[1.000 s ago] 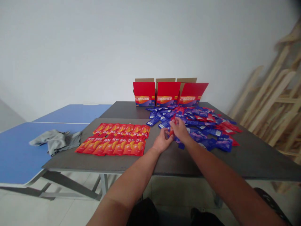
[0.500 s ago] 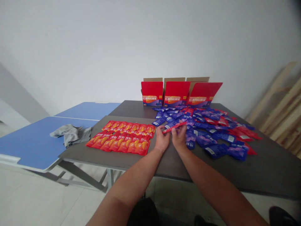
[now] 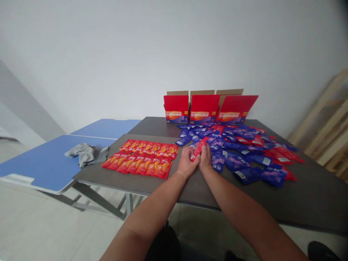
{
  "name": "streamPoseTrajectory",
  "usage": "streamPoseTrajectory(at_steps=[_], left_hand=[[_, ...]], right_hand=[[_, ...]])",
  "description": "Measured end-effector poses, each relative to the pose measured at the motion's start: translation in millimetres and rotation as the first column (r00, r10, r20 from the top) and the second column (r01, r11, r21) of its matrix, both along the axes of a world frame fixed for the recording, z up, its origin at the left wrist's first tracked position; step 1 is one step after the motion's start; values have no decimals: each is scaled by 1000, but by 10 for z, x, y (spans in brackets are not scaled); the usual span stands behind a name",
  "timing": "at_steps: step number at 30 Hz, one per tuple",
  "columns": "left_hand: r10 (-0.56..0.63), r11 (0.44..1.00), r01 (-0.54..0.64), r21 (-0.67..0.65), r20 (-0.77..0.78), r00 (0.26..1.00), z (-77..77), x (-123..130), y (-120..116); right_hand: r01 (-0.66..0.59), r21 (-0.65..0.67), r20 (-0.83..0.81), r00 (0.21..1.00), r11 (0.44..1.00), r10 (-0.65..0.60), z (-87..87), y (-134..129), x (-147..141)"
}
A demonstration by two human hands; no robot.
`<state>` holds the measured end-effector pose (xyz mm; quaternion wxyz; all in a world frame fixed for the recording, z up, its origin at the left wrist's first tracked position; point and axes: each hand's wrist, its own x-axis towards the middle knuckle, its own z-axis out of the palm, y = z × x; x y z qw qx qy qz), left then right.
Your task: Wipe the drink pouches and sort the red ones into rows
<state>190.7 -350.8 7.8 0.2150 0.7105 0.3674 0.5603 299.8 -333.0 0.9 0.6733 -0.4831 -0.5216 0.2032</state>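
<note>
Between my two hands is a red sachet, tilted up with its far end toward the pile. My left hand is closed on its lower left part, and my right hand grips it from the right; the two hands touch. To the left, red sachets with orange fruit prints lie overlapped in two neat rows. On the right and beyond my hands spreads a loose pile of blue sachets mixed with red sachets. Whether more than one sachet is in my hands I cannot tell.
Three red and blue cartons stand with raised flaps at the back of the dark table. A grey cloth lies across the blue table at left. Wooden planks lean at the right wall.
The red sachet has turned from nearly level to a steeper slant, and my hands have drawn together around it. The view has shifted slightly.
</note>
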Motion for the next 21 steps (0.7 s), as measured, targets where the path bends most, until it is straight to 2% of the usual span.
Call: streamPoseTrajectory(at_steps=[3, 7, 12, 15, 18, 21], left_hand=[[-43, 996, 43, -84, 4, 999, 35, -14, -19], [-129, 970, 116, -212, -51, 990, 194, -64, -46], [-211, 932, 131, -339, -210, 955, 473, -251, -103], [-142, 936, 16, -350, -336, 931, 602, -488, -170], [14, 940, -182, -287, -501, 865, 685, -810, -235], [155, 885, -387, -258, -622, 767, 718, -1142, -280]], right_hand=[[-88, 35, -122, 988, 995, 92, 26, -43, -36], [-203, 68, -244, 946, 977, 214, 2, -21, -59], [-313, 77, -187, 928, 947, 322, -70, 24, -58], [-330, 110, -105, 934, 938, 341, -104, 38, -59], [-311, 106, -64, 946, 944, 319, -117, 42, -70], [-326, 94, -48, 942, 941, 331, -110, 36, -87]])
